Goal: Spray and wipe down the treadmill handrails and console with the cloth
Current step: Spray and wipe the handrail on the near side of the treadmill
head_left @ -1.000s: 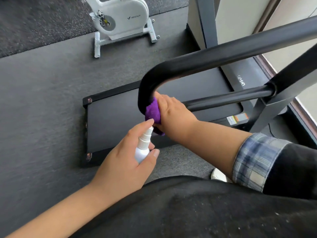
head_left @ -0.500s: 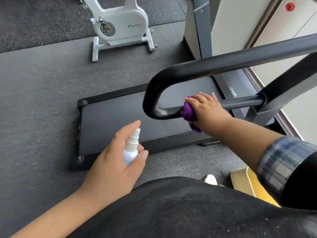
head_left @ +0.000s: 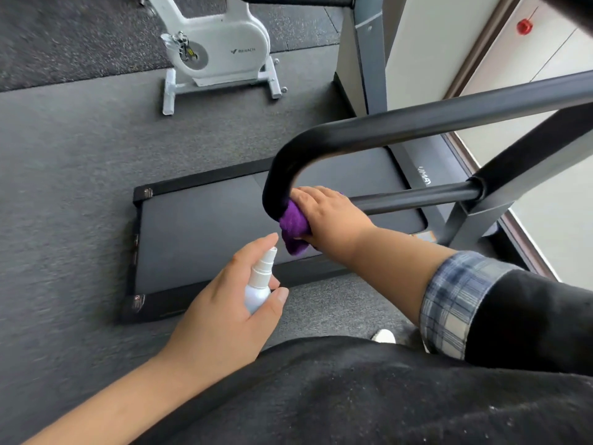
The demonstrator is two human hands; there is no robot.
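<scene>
Cloth (head_left: 293, 228) under right grip (head_left: 327, 216), wrapped on handrail (head_left: 279, 184) bend.
Left grip (head_left: 224, 306) holds spray bottle (head_left: 260, 284), just below-left of cloth.

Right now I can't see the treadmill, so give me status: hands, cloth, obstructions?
Right hand presses purple cloth on handrail bend. Left hand holds spray bottle. Nothing obstructing.

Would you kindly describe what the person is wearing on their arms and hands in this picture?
Both hands are bare: no gloves, rings or watch show. The left hand leads to a forearm with no sleeve in view. The right hand has a bare forearm up to a turned-back cuff in blue, grey and white plaid, with a black sleeve above it.
</scene>
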